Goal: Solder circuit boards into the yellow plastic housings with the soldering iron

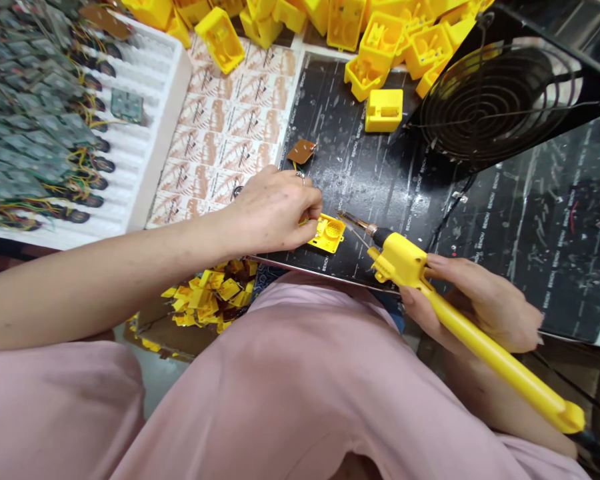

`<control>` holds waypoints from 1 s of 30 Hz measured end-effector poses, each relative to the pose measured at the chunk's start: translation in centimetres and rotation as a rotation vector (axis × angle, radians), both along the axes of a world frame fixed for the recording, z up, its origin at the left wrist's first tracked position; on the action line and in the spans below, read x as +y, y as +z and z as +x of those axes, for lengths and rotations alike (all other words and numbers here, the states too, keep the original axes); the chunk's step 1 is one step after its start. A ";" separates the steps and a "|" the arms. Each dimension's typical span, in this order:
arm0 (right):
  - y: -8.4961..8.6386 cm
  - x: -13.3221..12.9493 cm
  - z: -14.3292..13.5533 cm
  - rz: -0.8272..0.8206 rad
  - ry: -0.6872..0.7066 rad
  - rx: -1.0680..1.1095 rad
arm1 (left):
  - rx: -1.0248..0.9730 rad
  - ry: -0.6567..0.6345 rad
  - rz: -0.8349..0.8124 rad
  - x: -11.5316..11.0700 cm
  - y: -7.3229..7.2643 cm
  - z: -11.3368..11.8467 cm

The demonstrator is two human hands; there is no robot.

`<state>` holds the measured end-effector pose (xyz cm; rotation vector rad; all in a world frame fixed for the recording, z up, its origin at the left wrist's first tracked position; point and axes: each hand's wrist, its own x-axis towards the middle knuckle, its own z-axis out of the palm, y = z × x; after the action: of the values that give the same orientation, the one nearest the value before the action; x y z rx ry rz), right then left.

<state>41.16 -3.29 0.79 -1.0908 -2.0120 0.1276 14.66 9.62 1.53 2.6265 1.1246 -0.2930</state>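
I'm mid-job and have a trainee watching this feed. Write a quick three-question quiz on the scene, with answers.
1. Which does the right hand hold: (a) pliers, (b) soldering iron, (c) tweezers?
2. Fill in: From this view, the left hand partly covers a yellow casing lying on the ____ mat.
3. True or false: the fan is to the left of the white tray.

Key:
1. b
2. black
3. False; the fan is to the right of the white tray in the picture.
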 end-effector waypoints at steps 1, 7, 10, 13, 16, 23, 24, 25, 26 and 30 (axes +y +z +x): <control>0.1 0.0 0.0 0.003 -0.006 0.001 | -0.011 0.004 -0.005 0.0 0.2 -0.1; -1.4 -0.8 0.7 -0.024 -0.061 0.054 | -0.099 0.117 -0.068 -0.8 1.2 -1.4; -2.4 -1.1 0.9 0.021 -0.058 0.105 | -0.140 0.141 -0.100 -1.2 1.0 -1.9; -2.2 -0.8 0.7 0.003 -0.005 0.168 | -0.182 0.113 -0.096 -1.5 0.7 -2.2; -1.4 -0.5 0.5 -0.005 0.102 0.223 | -0.183 0.072 -0.066 -1.6 0.6 -2.1; -0.7 -0.4 0.7 -0.064 0.143 0.109 | -0.027 -0.026 -0.052 -1.3 0.9 -0.9; -0.6 -0.5 0.7 -0.072 0.154 0.104 | -0.010 -0.032 -0.053 -1.2 1.0 -0.7; -0.6 -0.5 0.7 -0.078 0.170 0.109 | 0.008 -0.032 -0.055 -1.2 1.1 -0.5; -0.6 -0.6 0.7 -0.079 0.186 0.118 | 0.028 -0.028 -0.061 -1.1 1.2 -0.4; -0.6 -0.6 0.2 -0.099 0.198 0.116 | 0.051 -0.026 -0.066 -1.0 1.2 -0.3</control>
<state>41.38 -3.84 0.21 -0.9207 -2.0220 0.3882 14.38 8.60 2.78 2.5905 1.0785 -0.3974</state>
